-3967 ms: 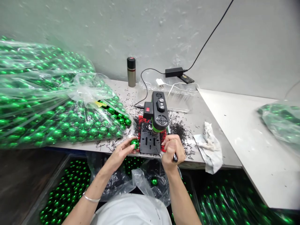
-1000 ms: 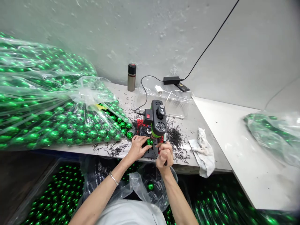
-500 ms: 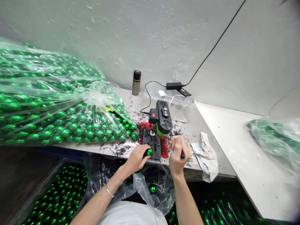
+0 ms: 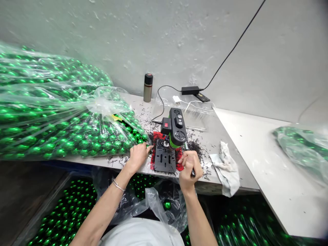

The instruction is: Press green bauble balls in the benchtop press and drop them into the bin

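Compared with the previous frame, the left hand (image 4: 138, 156) has shifted leftward, off the base plate (image 4: 165, 164) and up to the green balls (image 4: 140, 140) at the mouth of the plastic bag (image 4: 102, 105). Its fingers are bent and close together, thumb held apart; whether they pinch a ball cannot be told. The right hand (image 4: 190, 168) is curled round the black handle (image 4: 193, 173). Such smooth, shiny balls would probably be best lifted singly, with a light thumb-and-finger pinch, while the right hand keeps the lever steady and the left fingers stay clear of the press. The press head (image 4: 178, 128) sits ahead and to the left of the right hand, its long axis running away from the person, far end angled slightly left. From the right hand, the handle's lever slants forward and a little left.
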Tool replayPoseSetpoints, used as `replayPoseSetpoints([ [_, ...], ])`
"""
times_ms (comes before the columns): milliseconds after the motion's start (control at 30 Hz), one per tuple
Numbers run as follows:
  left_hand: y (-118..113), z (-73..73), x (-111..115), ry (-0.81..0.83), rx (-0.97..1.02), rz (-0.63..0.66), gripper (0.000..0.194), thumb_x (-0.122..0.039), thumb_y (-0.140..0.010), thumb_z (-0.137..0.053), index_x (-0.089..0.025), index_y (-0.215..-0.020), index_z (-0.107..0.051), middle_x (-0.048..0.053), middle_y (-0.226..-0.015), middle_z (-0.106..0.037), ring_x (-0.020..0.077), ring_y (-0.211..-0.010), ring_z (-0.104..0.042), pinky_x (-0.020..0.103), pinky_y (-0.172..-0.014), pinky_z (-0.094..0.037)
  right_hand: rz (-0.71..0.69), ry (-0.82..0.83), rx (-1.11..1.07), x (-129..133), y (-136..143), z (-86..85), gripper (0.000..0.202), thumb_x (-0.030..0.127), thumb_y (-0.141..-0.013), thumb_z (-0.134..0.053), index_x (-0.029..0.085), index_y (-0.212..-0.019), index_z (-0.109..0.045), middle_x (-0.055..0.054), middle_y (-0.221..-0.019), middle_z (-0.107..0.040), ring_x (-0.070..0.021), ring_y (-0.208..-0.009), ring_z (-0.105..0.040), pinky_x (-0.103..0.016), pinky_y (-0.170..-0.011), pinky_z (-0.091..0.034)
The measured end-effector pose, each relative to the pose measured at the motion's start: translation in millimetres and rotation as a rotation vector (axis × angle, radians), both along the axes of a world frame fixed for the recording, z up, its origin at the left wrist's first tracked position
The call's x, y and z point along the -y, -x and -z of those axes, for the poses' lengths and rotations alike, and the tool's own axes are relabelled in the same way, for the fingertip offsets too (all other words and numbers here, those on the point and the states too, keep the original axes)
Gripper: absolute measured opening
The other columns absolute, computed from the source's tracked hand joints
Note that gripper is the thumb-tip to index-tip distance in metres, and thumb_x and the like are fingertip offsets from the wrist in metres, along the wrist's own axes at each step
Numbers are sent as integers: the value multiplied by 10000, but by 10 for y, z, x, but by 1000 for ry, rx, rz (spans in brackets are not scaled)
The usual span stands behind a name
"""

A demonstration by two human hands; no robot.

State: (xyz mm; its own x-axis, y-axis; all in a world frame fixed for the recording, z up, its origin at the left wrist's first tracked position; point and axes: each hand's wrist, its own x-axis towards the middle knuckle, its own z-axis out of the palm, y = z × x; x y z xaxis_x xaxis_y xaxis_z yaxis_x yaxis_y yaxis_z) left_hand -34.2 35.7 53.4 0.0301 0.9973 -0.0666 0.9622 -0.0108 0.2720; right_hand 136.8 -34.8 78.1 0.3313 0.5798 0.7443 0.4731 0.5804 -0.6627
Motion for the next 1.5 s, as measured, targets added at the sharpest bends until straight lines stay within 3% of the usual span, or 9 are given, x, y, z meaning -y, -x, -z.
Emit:
replayPoseSetpoints([
  [133, 21, 63, -14, 19, 164, 48, 313, -388, -967, -571, -135, -1096, -703, 181, -1003, -756, 352, -988, -718, 408, -820, -516, -5, -29, 49, -5, -23, 27, 332, 155, -985, -408, 216, -662, -450, 10, -683, -517, -123, -626, -530, -286, -584, -406],
  [333, 72, 346, 61, 294, 1287, -98, 508, -469, -738, -781, -168, -1127, -652, 59, -909, -729, 212, -818, -715, 318, -771, -539, -30, -63, 46, -19, -20, -40, 329, 130, -979, -421, 214, -661, -432, 16, -678, -508, -112, -625, -515, -275, -577, -393],
  [433, -43, 428, 105, 384, 1486, -189, 593, -481, -642, -850, -158, -1094, -642, 69, -903, -729, 208, -829, -723, 321, -800, -543, -26, -19, 37, -28, -16, -168, 320, 149, -989, -415, 216, -678, -449, 23, -665, -489, -112, -606, -491, -280, -572, -380],
  [600, -246, 493, 117, 199, 1227, -27, 472, -433, -742, -766, -154, -1117, -695, 88, -992, -763, 233, -935, -708, 344, -857, -544, -11, 20, 46, -48, -23, -361, 348, 169, -1001, -400, 219, -658, -439, 30, -630, -461, -109, -587, -467, -285, -564, -361],
  [700, -311, 486, 133, 69, 898, 90, 417, -391, -809, -719, -179, -1168, -716, 81, -1000, -775, 241, -875, -710, 377, -864, -551, -1, 15, 59, -53, -28, -357, 341, 175, -999, -407, 221, -664, -446, 26, -636, -468, -113, -598, -486, -283, -564, -372],
  [800, -362, 474, 160, -85, 679, 212, 373, -356, -846, -712, -197, -1183, -719, 98, -1115, -763, 271, -1004, -706, 404, -943, -538, -9, -8, 63, -49, -34, -305, 323, 170, -993, -421, 221, -676, -453, 24, -646, -479, -116, -613, -504, -279, -572, -387],
  [1033, -463, 648, 203, -303, 617, 307, 340, -336, -854, -746, -196, -1163, -715, 118, -1166, -740, 289, -1088, -673, 452, -996, -498, -22, -29, 101, -8, -61, -207, 302, 134, -971, -431, 218, -682, -462, 12, -674, -517, -120, -633, -533, -273, -573, -407],
  [1200, -463, 755, 209, -327, 689, 283, 340, -367, -841, -770, -225, -1146, -724, 102, -1145, -742, 286, -1087, -658, 462, -1012, -465, -21, -75, 134, 17, -86, 89, 302, 135, -960, -414, 220, -674, -455, 13, -657, -509, -132, -624, -529, -291, -583, -432],
  [1500, -474, 773, 212, -327, 711, 277, 341, -344, -828, -786, -215, -1139, -730, 107, -1137, -742, 288, -1087, -655, 489, -1066, -425, 67, -226, 187, -115, -88, 700, 324, 238, -1004, -329, 232, -693, -423, 24, -707, -532, -124, -596, -565, -422, -799, -530],
])
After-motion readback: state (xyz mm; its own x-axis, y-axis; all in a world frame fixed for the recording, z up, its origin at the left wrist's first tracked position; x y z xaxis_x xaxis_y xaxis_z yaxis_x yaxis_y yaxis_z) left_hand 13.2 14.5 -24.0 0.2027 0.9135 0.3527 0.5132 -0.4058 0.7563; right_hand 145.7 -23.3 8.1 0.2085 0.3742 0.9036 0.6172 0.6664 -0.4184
